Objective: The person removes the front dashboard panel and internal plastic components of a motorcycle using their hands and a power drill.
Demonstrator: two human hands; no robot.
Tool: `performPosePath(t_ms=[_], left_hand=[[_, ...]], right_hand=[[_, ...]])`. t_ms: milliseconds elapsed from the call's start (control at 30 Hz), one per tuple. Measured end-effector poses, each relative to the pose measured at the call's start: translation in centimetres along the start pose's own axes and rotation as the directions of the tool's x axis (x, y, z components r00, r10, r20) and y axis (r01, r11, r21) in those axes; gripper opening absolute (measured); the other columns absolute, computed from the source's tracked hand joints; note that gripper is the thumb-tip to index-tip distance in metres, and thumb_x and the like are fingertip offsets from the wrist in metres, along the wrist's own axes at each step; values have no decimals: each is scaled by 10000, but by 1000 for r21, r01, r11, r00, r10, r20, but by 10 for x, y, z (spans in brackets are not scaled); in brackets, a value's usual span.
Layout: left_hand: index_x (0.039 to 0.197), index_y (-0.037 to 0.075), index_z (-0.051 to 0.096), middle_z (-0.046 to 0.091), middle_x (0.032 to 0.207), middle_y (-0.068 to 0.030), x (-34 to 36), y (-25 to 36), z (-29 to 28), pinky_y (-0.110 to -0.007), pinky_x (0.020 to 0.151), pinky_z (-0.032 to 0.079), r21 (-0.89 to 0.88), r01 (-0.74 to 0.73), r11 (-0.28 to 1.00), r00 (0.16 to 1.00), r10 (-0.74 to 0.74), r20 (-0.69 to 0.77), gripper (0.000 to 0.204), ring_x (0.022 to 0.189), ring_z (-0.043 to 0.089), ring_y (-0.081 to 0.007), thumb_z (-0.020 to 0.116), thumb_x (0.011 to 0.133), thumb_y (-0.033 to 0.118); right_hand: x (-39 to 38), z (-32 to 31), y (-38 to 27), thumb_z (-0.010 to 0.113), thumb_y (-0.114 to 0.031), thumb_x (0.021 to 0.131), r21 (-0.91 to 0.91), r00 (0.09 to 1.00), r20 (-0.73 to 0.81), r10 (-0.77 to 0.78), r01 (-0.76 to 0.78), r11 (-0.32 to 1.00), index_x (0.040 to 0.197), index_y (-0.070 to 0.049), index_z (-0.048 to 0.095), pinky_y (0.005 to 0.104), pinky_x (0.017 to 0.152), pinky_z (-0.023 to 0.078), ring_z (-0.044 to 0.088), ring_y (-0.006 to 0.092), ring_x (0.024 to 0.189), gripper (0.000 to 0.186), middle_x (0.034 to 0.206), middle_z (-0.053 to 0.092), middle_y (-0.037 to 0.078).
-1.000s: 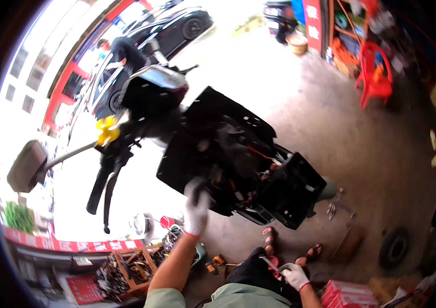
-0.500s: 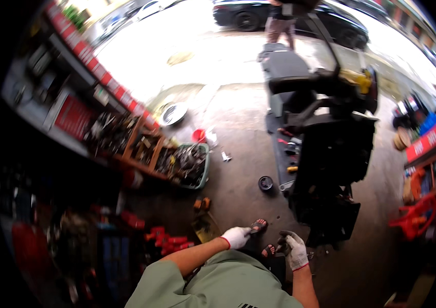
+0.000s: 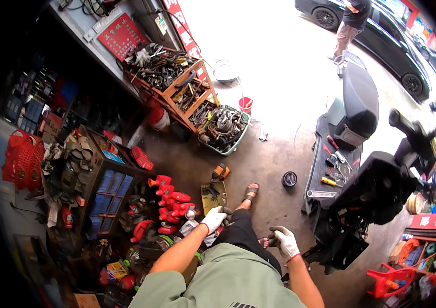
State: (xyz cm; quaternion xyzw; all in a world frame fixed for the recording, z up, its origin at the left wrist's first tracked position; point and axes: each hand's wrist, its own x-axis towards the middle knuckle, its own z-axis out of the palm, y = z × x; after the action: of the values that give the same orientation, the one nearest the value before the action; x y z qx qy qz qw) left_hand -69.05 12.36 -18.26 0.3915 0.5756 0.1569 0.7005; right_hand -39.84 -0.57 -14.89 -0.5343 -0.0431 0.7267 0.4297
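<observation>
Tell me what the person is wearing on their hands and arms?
Both hands wear white knit work gloves with dark, grimy fingertips and a thin red edge at the wrist: the left hand and the right hand. The forearms are bare. Short sleeves of a pale green shirt cover the upper arms.

The view was swung round from the scooter (image 3: 361,169), which was seen close and centred a second ago and was now placed at the right. The tool shelves (image 3: 177,87) and the red bottles (image 3: 169,200), at the far left edge half a second ago, were brought to the left centre. The left hand (image 3: 214,219), raised to the scooter's body a second ago, was lowered beside the left knee. The right hand (image 3: 284,242) was shifted from low at the lap to near the scooter's underside.
</observation>
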Motion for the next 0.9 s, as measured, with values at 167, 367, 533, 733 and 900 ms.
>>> performPosePath(t_ms=[167, 367, 533, 733, 900], left_hand=[[964, -10, 669, 699, 937, -187, 107, -63, -64, -387, 822, 520, 422, 51, 905, 965, 63, -253, 278, 871, 664, -329, 469, 778, 42], [1017, 41, 601, 639, 1027, -248, 247, -86, -111, -481, 875, 504, 689, 348, 635, 887, 15, -462, 259, 1002, 624, -411, 554, 811, 192], [1203, 58, 504, 570, 1101, -226, 365, -91, -141, -459, 818, 541, 764, 373, 526, 883, 51, -467, 447, 961, 641, -396, 650, 803, 196], [1491, 49, 252, 459, 1362, -228, 485, -120, -164, -415, 879, 545, 792, 472, 388, 861, -8, -509, 899, 1061, 638, -354, 744, 783, 303], [1485, 42, 244, 494, 1327, -234, 546, -162, -175, -420, 923, 528, 775, 496, 391, 866, -163, -472, 998, 1131, 603, -363, 816, 724, 341]], right_hand=[[41, 8, -18, 503, -89, 952, -121, 981, -178, 71, -94, 988, 1199, 40, 577, 337, 631, 534, 625, 231, 646, 288, 877, 643, 140], [92, 1, -29, 491, -78, 953, -51, 868, -446, 220, -270, 962, 1159, 48, 592, 307, 529, 535, 632, 184, 602, 262, 833, 642, 118], [135, 23, -47, 489, -53, 953, -20, 790, -517, 328, -395, 918, 1173, 47, 567, 328, 606, 563, 641, 206, 629, 254, 856, 653, 129], [174, 20, -44, 507, -64, 956, 37, 702, -576, 418, -489, 872, 1179, 47, 563, 306, 658, 548, 652, 207, 679, 255, 885, 651, 132], [190, 19, -46, 508, -76, 966, 90, 586, -670, 456, -546, 833, 1192, 52, 560, 297, 670, 540, 653, 206, 729, 265, 918, 641, 125]])
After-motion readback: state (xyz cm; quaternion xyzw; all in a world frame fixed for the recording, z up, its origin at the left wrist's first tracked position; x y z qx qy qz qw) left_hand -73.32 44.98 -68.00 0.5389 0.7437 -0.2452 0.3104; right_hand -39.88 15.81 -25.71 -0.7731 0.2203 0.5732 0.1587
